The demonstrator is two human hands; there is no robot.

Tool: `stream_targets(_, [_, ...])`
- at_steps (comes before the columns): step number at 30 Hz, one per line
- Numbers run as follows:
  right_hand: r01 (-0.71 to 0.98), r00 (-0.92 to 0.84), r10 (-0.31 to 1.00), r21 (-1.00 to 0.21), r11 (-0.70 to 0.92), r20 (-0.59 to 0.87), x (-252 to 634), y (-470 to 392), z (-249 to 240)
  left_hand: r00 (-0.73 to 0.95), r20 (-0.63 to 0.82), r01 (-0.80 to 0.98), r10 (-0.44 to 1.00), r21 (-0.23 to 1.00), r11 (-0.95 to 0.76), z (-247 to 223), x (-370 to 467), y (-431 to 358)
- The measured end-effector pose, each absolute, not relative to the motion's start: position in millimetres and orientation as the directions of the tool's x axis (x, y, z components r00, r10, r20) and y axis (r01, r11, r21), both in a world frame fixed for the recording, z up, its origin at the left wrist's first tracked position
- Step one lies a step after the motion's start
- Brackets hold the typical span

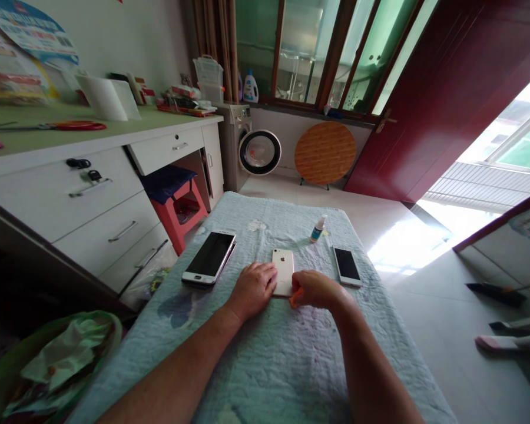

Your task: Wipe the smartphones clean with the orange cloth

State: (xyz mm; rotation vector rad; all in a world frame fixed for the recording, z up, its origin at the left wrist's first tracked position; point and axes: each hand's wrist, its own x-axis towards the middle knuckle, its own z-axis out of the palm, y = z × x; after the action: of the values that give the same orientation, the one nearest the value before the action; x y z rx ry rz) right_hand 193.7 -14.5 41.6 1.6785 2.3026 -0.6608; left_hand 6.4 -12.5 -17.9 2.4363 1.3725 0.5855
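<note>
A pale smartphone (283, 272) with an apple logo lies face down on the light blue quilted cover (265, 353). My left hand (255, 285) grips it along its left edge, fingers together. At the phone's lower right edge, my right hand (314, 288) is closed around a small orange cloth (296, 297), most of which the fingers hide. Farther right lies a white smartphone (347, 266), dark screen up. Beyond my right hand stands a small spray bottle (318, 229) with a blue label. To the left, a larger white smartphone (210, 257) rests on top of another dark device.
A white desk (101, 200) with drawers runs along the left, a pink stool (183, 206) beside it. A green bin (110, 330) holds crumpled tissue at lower left. Behind are a washing machine (236, 141) with its door open and a round wooden board (325, 152).
</note>
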Motion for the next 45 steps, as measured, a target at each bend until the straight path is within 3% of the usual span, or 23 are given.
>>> stream_targets(4, [0.958, -0.286, 0.851, -0.115, 0.262, -0.441, 186, -21, 49, 0.469, 0.199, 0.749, 0.861, 0.428, -0.507, -18, 6, -11])
stream_targets(10, [0.951, -0.296, 0.864, -0.038, 0.307, -0.407, 183, -26, 50, 0.471, 0.193, 0.747, 0.861, 0.432, -0.505, -17, 6, -11])
stream_targets(17, [0.936, -0.336, 0.885, -0.217, 0.277, -0.322, 184, -17, 42, 0.471, 0.197, 0.746, 0.86, 0.432, -0.507, -17, 6, -13])
stream_targets(21, [0.921, -0.341, 0.862, -0.319, 0.226, -0.375, 183, -16, 40, 0.48, 0.205, 0.739, 0.853, 0.429, -0.519, -15, 5, -13])
stream_targets(29, [0.92, -0.373, 0.868, -0.254, 0.299, -0.329, 187, -33, 43, 0.479, 0.205, 0.735, 0.853, 0.437, -0.518, -18, 5, -11])
stream_targets(36, [0.949, -0.284, 0.937, -0.196, 0.245, -0.202, 182, -43, 25, 0.482, 0.205, 0.736, 0.852, 0.433, -0.521, -20, 5, -10])
stream_targets(45, [0.938, -0.301, 0.951, -0.203, 0.281, -0.073, 164, -46, 14, 0.487, 0.219, 0.731, 0.845, 0.427, -0.532, -21, 6, -9])
